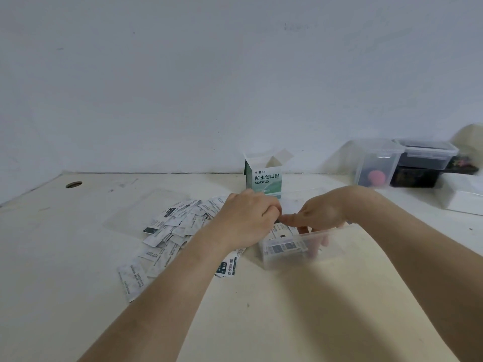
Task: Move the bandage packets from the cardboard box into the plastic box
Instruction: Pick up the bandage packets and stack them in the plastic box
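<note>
One cardboard box (264, 178) upright, flaps open, just behind one plastic box (300, 253); wide table (261, 309) in front; bandage packets (177, 231) heaped left, dozens, a few inside plastic box; left hand (245, 220) curled at its rim, grip unclear; right hand (321, 212) fingers straight down inside, grasping nothing; two lidded tubs (376, 163) far right.

Matt pale wooden table (78, 296); printed paper packets (167, 231); clear glossy plastic box (300, 253); printed cardboard box (265, 181) behind.
</note>
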`<state>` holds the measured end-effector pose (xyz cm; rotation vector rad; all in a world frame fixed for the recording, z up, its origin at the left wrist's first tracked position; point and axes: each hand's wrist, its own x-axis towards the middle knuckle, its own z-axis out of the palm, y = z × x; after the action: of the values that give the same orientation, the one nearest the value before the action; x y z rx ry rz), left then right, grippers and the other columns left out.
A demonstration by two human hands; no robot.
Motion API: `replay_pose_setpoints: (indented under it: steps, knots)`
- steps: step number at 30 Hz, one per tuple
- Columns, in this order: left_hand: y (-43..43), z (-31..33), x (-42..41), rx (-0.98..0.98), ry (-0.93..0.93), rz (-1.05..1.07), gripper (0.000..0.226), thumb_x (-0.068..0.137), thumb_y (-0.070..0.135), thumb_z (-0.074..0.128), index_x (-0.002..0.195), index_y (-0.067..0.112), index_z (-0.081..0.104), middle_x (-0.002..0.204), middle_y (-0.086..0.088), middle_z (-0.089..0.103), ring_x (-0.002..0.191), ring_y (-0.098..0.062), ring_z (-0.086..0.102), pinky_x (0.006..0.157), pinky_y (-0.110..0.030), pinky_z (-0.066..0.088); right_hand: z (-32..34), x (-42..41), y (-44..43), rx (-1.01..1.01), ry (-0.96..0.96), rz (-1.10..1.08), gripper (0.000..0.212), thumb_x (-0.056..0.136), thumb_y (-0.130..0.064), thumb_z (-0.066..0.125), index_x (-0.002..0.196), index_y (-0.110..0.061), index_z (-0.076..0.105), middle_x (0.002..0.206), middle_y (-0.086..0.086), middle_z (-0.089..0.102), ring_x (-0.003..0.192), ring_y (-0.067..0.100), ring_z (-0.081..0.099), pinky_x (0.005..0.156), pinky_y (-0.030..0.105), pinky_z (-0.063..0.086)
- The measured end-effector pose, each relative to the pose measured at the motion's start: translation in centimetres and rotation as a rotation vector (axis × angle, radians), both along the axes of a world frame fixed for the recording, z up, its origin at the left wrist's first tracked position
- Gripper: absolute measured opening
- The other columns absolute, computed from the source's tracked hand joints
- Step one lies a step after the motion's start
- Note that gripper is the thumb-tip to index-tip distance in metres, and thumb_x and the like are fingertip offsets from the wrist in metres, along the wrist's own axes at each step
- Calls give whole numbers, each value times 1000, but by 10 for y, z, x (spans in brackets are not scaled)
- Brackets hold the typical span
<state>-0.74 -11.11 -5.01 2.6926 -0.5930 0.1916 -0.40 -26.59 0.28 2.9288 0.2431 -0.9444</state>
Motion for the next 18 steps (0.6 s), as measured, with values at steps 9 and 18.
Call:
replay_pose_setpoints:
  steps: [9,18]
  knots:
    - [0,0,-1,-20,4,3,49,82,32,23,95,24,70,96,2,63,100,-19,48,93,-39,38,-3,7,-11,83,-1,-9,53,98,-63,23,95,-22,56,98,-9,77,66,2,56,54,22,36]
    - [1,-1,-1,-24,-4,5,33,96,19,37,97,22,69,94,4,59,100,-17,46,92,-38,38,-16,19,-12,45,-206,-12,21,97,-23,44,81,-13,52,69,-1,61,52,12,50,47,17,37]
